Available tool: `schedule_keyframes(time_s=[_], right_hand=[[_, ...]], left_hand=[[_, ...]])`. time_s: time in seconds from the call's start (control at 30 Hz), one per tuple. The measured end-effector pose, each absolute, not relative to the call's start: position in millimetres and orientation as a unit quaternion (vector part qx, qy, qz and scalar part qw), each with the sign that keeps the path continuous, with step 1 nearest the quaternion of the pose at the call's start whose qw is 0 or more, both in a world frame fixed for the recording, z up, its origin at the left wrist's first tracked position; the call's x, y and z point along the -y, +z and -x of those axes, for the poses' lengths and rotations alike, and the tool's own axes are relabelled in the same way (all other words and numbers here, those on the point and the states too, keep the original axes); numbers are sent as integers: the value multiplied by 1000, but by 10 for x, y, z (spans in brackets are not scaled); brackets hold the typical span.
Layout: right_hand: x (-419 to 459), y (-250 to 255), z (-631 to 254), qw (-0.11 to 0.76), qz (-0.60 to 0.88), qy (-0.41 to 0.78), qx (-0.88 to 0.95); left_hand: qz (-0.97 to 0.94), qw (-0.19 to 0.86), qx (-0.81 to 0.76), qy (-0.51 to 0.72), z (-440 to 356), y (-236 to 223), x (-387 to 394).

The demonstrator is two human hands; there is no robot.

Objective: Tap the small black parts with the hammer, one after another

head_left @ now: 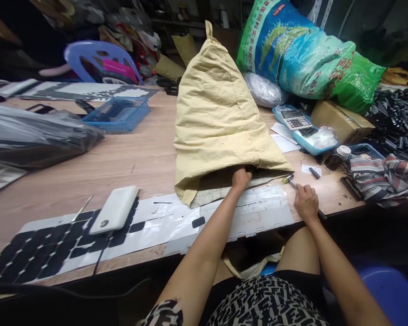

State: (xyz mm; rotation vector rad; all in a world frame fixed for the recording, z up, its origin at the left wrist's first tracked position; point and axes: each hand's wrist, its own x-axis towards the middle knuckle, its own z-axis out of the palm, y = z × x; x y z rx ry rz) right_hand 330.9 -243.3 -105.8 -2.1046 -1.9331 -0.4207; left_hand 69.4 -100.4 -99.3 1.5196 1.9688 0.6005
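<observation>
A large pale-yellow cloth bag (pixel 217 108) lies on the table with its dark mouth toward me. My left hand (pixel 241 177) reaches into that mouth, closed, its fingertips hidden in shadow, so what it grips cannot be made out. To the right of the bag, my right hand (pixel 306 202) is wrapped round the handle of a small hammer (pixel 291 182). The hammer's yellowish head points left, near the bag's right corner. Under the bag's front edge is a taped white sheet (pixel 265 210) along the table edge.
At left lie a white power bank (pixel 115 210) with a cable, black patches on white sheets (pixel 47 246), and a blue basket (pixel 122 113). A calculator (pixel 295 119), carton (pixel 340 120), glass jar (pixel 336 158) and striped cloth (pixel 384 179) sit right. Behind stands a printed sack (pixel 292 50).
</observation>
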Motion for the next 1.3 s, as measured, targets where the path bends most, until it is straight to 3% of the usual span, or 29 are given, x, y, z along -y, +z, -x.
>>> schedule_keyframes(time_s=[0.37,0.6,0.77,0.93,1.07,1.3], right_hand=[[2441,-1038,-3295,131,721,-150,664],[2413,-1000,-3337,150,721,-132,664],[2532,-961,-3124,257,716,-21,649],[2698,-929,-2619,373,597,132,698],[2740,-892,-2328,368,547,178,731],[2741,-882,-2164,313,566,147,749]], left_hand=[[-708,268,-580,302,-210,-1239,1864],[-719,257,-566,312,-234,-1264,1918],[-714,291,-555,311,-221,-1245,1900],[-713,311,-550,305,-202,-1240,1904],[-710,313,-556,299,-214,-1214,1895],[-716,306,-560,281,-221,-1164,1895]])
